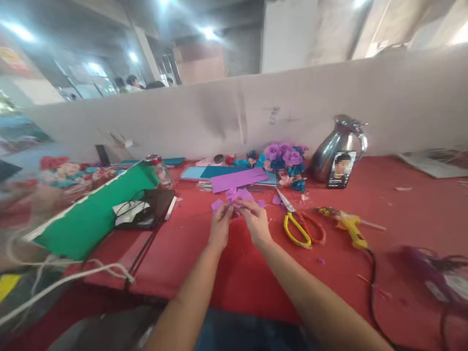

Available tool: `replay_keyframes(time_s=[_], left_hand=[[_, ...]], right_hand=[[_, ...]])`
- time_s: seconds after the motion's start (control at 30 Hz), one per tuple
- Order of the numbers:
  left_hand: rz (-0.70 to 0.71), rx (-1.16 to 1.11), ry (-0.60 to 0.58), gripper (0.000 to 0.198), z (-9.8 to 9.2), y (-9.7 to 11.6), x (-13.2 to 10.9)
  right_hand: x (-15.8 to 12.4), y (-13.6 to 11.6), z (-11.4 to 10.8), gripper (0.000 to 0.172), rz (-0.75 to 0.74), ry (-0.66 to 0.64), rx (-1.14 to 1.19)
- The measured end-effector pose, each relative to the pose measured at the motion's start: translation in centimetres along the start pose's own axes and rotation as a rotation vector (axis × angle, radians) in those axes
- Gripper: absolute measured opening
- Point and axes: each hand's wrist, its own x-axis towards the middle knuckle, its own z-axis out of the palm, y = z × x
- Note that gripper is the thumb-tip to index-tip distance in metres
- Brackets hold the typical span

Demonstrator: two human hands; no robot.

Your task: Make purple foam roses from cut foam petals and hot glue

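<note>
Both hands meet over the middle of the red table (175,258), pinching a small purple paper flower (231,195) between them. My left hand (221,222) grips it from below with thumb and fingers closed. From the other side my right hand (256,219) presses its fingertips against the flower's base; what exactly the tips pinch is partly hidden. Loose purple petals (216,205) lie around the hands. Just beyond them, purple paper strips (239,180) rest on blue sheets (219,172). Scissors with yellow and orange handles (298,229) lie to the right of my right hand.
A yellow glue gun (351,227) with a dark cord lies at right. Behind stand a metal jug (325,151), a phone (341,169) leaning on it, and a paper flower bunch (285,158). A green board (98,214), black case (161,202) and jar (161,173) occupy the left.
</note>
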Motion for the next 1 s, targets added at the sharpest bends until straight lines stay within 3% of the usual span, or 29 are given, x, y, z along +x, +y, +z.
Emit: replay_keyframes(time_s=[0.3,0.57,0.83,1.0], left_hand=[[0.085,0.11,0.013,0.031,0.3,0.6,-0.3],[0.106,0.184,-0.051,0.027,1.0,1.2,-1.0],[0.139,0.256,0.043,0.02,0.4,1.3,-0.6],[0.305,0.488,0.139,0.011,-0.4,1.0,-0.5]], right_hand=[[-0.2,0.1,0.6,0.02,-0.034,0.042,-0.194],[-0.2,0.3,0.2,0.02,-0.067,0.086,-0.19],[-0.1,1.0,0.2,0.016,-0.103,-0.001,-0.118],[-0.1,1.7,-0.1,0.015,-0.106,-0.071,-0.092]])
